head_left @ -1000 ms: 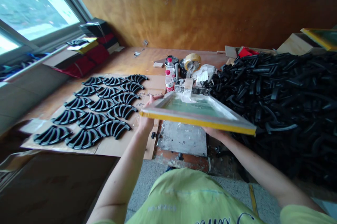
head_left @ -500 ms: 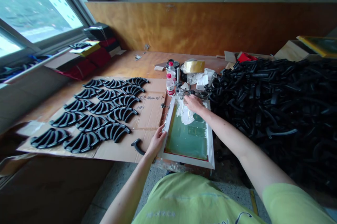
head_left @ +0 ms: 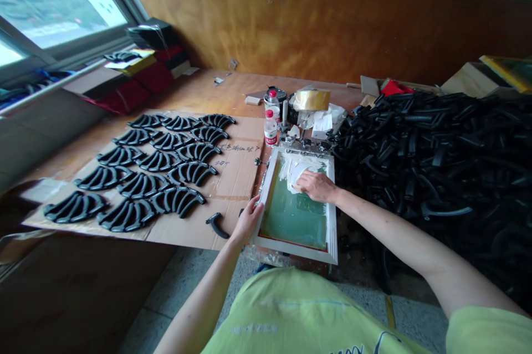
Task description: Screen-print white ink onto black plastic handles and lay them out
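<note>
A screen printing frame (head_left: 296, 251) with a green mesh (head_left: 293, 224) lies in front of me at the table's near edge. My left hand (head_left: 248, 219) grips its left side, fingers along the rim. In my right hand (head_left: 316, 186) is a white scraper (head_left: 300, 169), its fingers closed around it over the upper mesh. White ink (head_left: 286, 165) is smeared thickly under and beside the scraper. One curved black plastic handle (head_left: 216, 225) lies on the cardboard just left of my left hand.
Rows of curved black handles (head_left: 128, 215) cover the cardboard (head_left: 236, 177) on the left. A big heap of black handles (head_left: 415, 177) fills the right. Behind the frame stand two red-capped bottles (head_left: 270, 128) and a tape roll (head_left: 311, 100).
My right hand has come from the frame's far end toward me and slightly right, and the white scraper now shows in it. The left hand keeps its hold on the frame's left side.
</note>
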`<state>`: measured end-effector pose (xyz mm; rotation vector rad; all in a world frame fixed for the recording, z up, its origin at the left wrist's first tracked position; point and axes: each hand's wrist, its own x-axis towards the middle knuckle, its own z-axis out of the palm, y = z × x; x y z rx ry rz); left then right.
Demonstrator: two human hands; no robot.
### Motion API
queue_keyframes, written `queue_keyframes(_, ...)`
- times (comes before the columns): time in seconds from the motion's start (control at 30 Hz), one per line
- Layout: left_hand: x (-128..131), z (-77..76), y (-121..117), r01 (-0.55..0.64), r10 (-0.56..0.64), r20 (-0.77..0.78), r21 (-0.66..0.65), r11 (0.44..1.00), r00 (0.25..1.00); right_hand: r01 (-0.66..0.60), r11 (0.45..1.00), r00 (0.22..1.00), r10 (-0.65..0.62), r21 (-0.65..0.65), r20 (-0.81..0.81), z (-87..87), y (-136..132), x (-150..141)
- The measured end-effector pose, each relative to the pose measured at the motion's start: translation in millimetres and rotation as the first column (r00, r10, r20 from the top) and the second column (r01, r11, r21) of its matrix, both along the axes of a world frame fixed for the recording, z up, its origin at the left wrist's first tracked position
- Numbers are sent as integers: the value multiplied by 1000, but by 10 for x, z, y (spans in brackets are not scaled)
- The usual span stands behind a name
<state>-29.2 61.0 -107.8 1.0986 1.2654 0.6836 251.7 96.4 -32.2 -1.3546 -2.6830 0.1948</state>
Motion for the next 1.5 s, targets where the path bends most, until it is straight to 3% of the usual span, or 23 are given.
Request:
queue_keyframes(0.1,-5,6,-3,-1,1,17,11,1000,1000,29,999,999,-30,-19,-20,78,75,35)
queue_keyframes(0.2,-9,-1,2,1,-1,22,13,1000,1000,136,987,990,-134,81,-39,-13,48,5)
queue_keyframes(0.33,5,26,1,-14,13,18,21,1000,1000,71,993,996,-64,97,-67,-157,-130,15)
queue_keyframes(0.4,10,78,-6,-15,14,27,14,1000,1000,66,996,992,-59,63,-111,-125,-88,39)
queue_keyframes(0.47,-2,180,-10,-15,15,30,-2,1000,999,146,988,977,-137,45,-162,-22,92,39)
queue_keyframes(0.53,-34,350,-5,-5,5,25,-20,1000,1000,283,958,945,-270,45,-184,120,340,36)
queue_keyframes(0.63,-81,732,44,15,-15,46,-9,1000,999,463,881,878,-439,101,-192,322,624,179)
queue_keyframes(0.73,-24,1174,175,-27,10,131,131,991,991,648,737,748,-570,192,-340,368,628,594)
queue_keyframes(0.8,96,1436,318,-85,19,254,252,964,967,793,594,588,-685,138,-431,253,485,899)
queue_keyframes(0.87,254,1638,486,-108,-14,381,297,949,924,868,496,454,-798,-3,-395,33,281,1073)
queue_keyframes(0.9,333,1709,566,-104,-31,424,292,951,905,866,494,442,-828,-78,-345,-97,174,1085)
queue_keyframes(0.97,466,1767,675,-112,-19,464,253,961,885,791,584,529,-803,-182,-273,-347,-14,968)
queue_keyframes(1.03,555,1694,671,-182,59,486,211,960,872,660,724,683,-690,-202,-239,-513,-140,742)
queue_keyframes(1.1,611,1496,531,-184,100,468,136,974,878,545,820,798,-571,-175,-190,-553,-210,503)
queue_keyframes(1.17,658,1223,286,-28,31,393,-13,1000,919,509,851,837,-525,-131,-156,-481,-275,277)
queue_keyframes(1.23,704,946,9,135,-64,330,-197,971,942,491,868,850,-495,-66,-181,-355,-387,29)
queue_keyframes(1.3,713,711,-222,168,-57,331,-316,934,942,398,917,894,-385,9,-229,-242,-553,-249)
queue_keyframes(1.4,490,423,-394,54,59,290,-366,929,955,159,987,946,-144,31,-289,-191,-796,-503)
queue_keyframes(1.43,322,327,-410,-20,108,232,-353,935,967,159,987,939,-146,18,-312,-211,-851,-478)
queue_keyframes(1.5,-141,119,-413,-196,224,62,-296,935,973,340,940,890,-330,-25,-314,-306,-917,-232)
